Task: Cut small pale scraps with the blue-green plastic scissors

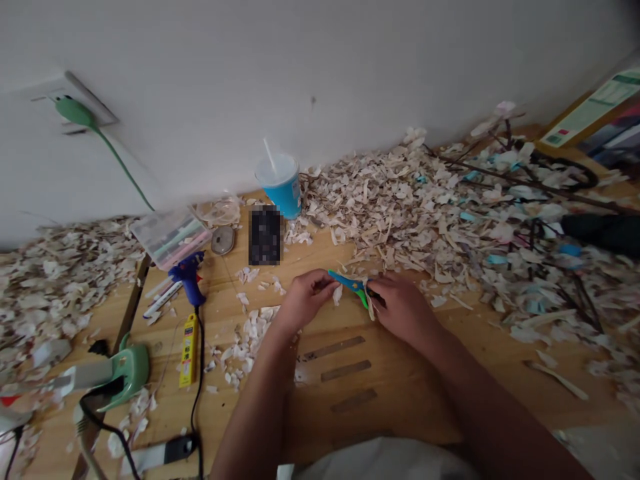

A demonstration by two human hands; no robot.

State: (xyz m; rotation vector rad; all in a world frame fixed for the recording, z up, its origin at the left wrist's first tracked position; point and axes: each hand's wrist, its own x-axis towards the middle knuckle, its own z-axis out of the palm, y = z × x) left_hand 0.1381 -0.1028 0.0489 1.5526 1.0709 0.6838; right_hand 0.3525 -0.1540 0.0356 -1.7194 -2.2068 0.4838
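My right hand (403, 307) is closed around the handle end of a pair of scissors (347, 281) with blue and green parts, pointing left. A pale, thin strip (371, 308) hangs by the right fingers, beside the scissors. At the blue tip, my left hand (311, 295) has thumb and fingers pinched together. What lies between them is too small to make out. A small pale flake (338, 295) shows just below the left fingertips; I cannot tell whether it is held. Both hands are above the wooden table (400, 380).
Pale shavings (380, 200) heap along the wall, with twigs (530, 183) at right. Behind the hands stand a blue cup (283, 190) with a straw and a pixelated dark rectangle (266, 235). A blue glue gun (187, 277), yellow box (189, 350) and green power strip (131, 373) lie left.
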